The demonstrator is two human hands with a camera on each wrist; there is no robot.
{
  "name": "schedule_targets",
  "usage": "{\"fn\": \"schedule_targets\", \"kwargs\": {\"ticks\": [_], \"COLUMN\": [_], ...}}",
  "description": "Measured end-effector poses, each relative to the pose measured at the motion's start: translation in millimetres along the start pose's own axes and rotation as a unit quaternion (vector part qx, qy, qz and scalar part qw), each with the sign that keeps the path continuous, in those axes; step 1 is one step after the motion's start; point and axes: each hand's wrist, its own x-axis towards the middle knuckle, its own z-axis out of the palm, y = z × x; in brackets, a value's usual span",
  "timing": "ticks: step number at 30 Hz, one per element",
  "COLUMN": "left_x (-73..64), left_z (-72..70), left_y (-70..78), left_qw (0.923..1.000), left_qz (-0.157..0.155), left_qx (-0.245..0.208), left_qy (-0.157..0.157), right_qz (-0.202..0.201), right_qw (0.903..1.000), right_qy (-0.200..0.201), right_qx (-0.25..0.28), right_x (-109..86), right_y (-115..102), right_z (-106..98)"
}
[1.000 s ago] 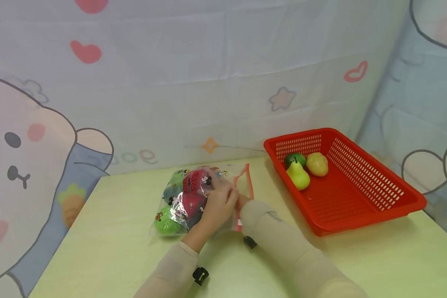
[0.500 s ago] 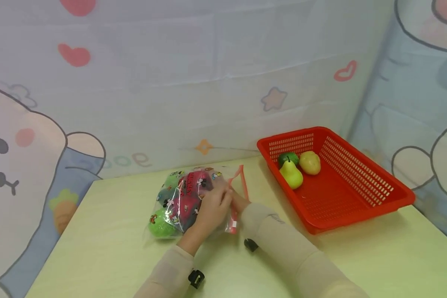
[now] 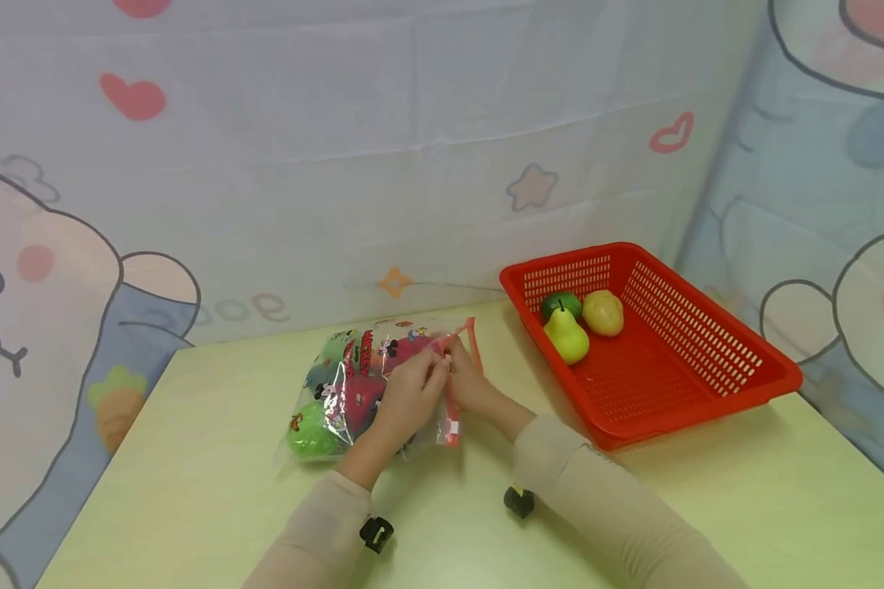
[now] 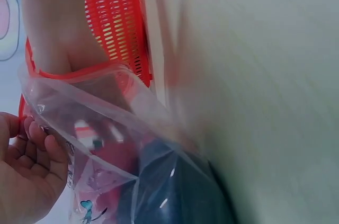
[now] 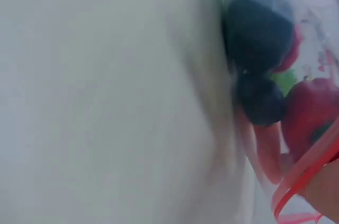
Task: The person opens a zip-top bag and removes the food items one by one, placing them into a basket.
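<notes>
A clear zip bag [image 3: 357, 393] with a red-edged mouth and cartoon print lies on the table, filled with several red, green and dark rounded things. My left hand [image 3: 410, 391] lies over its mouth end; in the left wrist view, the left hand [image 4: 32, 173] pinches the red edge between thumb and fingers. My right hand [image 3: 471, 384] is at the same edge with fingers bent, its fingertips close to the left ones and partly hidden. Only a sliver of the right hand [image 5: 324, 191] shows in the right wrist view, beside the red rim.
A red plastic basket [image 3: 696, 409] stands at the right. It holds a yellow-green pear [image 3: 567, 335], a potato-like thing [image 3: 603, 313] and a dark green item [image 3: 560, 305]. A patterned cloth [image 3: 302, 164] hangs behind the pale yellow table [image 3: 191, 474].
My right hand has drawn back toward the right, and more of it shows beside the bag's mouth. The left hand stays at the edge. The head view has shifted slightly.
</notes>
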Motion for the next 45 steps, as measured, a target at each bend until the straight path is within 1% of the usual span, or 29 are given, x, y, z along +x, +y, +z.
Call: {"fn": "schedule_targets", "kwargs": {"ticks": [1,4,6,9,11,15,17,19,21,24,28,30,32,34,36,38,41,45], "left_x": [0.9,2.5,2.5,2.0,1.2,-0.7,-0.8,-1.1,-1.7,-2.4,-2.6,-2.5,-2.8,-3.1,-3.6,-4.4,-5.2,-6.0], "left_z": [-0.2,-1.3,-1.9,-1.6,-1.0,1.3,2.0,2.6,2.9,4.0,5.6,6.1,6.5,7.1,7.3,6.7,5.5,4.9], "left_y": [0.2,1.3,2.2,3.0,2.8,1.5,0.7,0.1,-0.6,-2.5,-4.0,-3.8,-3.5,-3.4,-3.4,-3.5,-3.6,-4.5], "left_qw": [1.0,0.9999,0.9997,0.9989,0.9983,0.9973,0.9976,0.9979,0.9982,0.9986,0.9988,0.9987,0.9986,0.9985,0.9984,0.9985,0.9982,0.9972], "left_qz": [-0.002,-0.013,-0.019,-0.032,-0.036,-0.041,-0.04,-0.04,-0.039,-0.033,-0.023,-0.023,-0.025,-0.027,-0.027,-0.029,-0.033,-0.049], "left_qx": [0.0,-0.004,-0.01,-0.024,-0.033,-0.046,-0.043,-0.039,-0.037,-0.035,-0.039,-0.043,-0.044,-0.045,-0.046,-0.046,-0.049,-0.055], "left_qy": [-0.001,-0.009,-0.015,-0.025,-0.032,-0.041,-0.038,-0.032,-0.028,-0.022,-0.017,-0.018,-0.017,-0.017,-0.016,-0.013,-0.009,-0.011], "right_qz": [0.029,0.071,0.082,0.097,0.107,0.109,0.105,0.095,0.084,0.074,0.079,0.07,0.051,0.038,0.034,0.044,0.072,0.119], "right_qw": [0.9993,0.9958,0.9948,0.9931,0.9911,0.9881,0.9868,0.9837,0.9806,0.9799,0.984,0.9819,0.9774,0.9701,0.9602,0.9503,0.9365,0.929], "right_qy": [0.01,0.033,0.047,0.066,0.078,0.097,0.099,0.096,0.09,0.076,0.06,0.06,0.061,0.062,0.065,0.059,0.044,0.01], "right_qx": [0.024,0.047,0.037,0.0,-0.014,-0.047,-0.072,-0.118,-0.153,-0.169,-0.148,-0.165,-0.196,-0.232,-0.27,-0.303,-0.34,-0.35], "right_x": [-4.2,-15.1,-23.7,-39.6,-50.4,-69.7,-77.2,-84.5,-91.4,-101.2,-109.4,-110.3,-108.0,-102.7,-94.3,-84.9,-69.8,-52.3], "right_y": [-6.2,-8.2,-10.0,-14.9,-20.6,-32.8,-40.9,-49.2,-56.8,-67.4,-80.7,-88.3,-96.1,-104.6,-111.6,-116.5,-114.6,-98.0], "right_z": [-1.3,-6.1,-9.6,-14.9,-18.5,-27.2,-32.9,-39.4,-46.1,-57.2,-77.8,-93.0,-111.1,-132.2,-154.3,-176.7,-209.5,-247.2]}}
